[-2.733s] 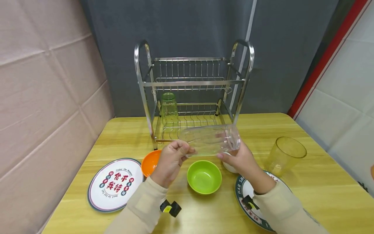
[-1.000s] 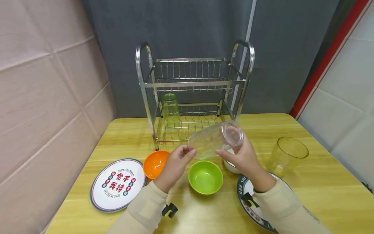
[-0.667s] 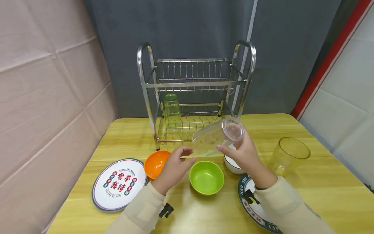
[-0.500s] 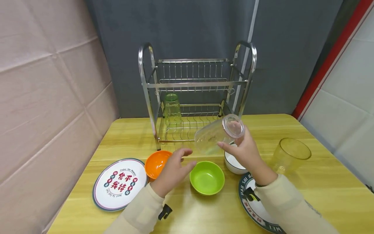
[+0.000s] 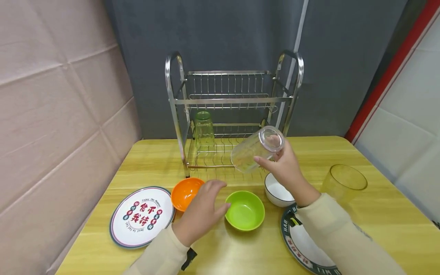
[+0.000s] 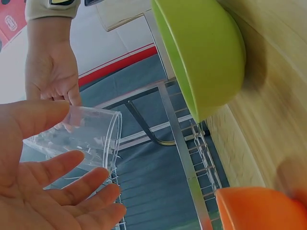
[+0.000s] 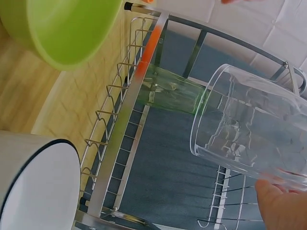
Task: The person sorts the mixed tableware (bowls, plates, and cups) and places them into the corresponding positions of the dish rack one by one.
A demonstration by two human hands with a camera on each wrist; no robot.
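My right hand [image 5: 279, 163] grips a clear plastic cup [image 5: 257, 149] near its base and holds it tilted in the air just in front of the steel dish rack [image 5: 292, 95], mouth down and to the left. In the right wrist view the clear cup [image 7: 254, 124] fills the right side with a fingertip [image 7: 283, 206] under it. My left hand [image 5: 206, 206] hovers with straight fingers above the table between the orange bowl [image 5: 185, 193] and the green bowl [image 5: 245, 210], holding nothing. The left wrist view shows the left hand's fingers [image 6: 62, 191] apart from the clear cup [image 6: 81, 139].
A green cup [image 5: 204, 128] stands upside down on the rack's lower tier. On the wooden table [image 5: 378, 229] lie a printed plate [image 5: 141, 215] at the left, a white bowl [image 5: 276, 191], a second plate [image 5: 302, 244] under my right forearm, and a yellow cup [image 5: 343, 185] at the right.
My left hand has let go of the clear cup and sunk toward the bowls. My right hand alone has raised the cup and carried it toward the rack.
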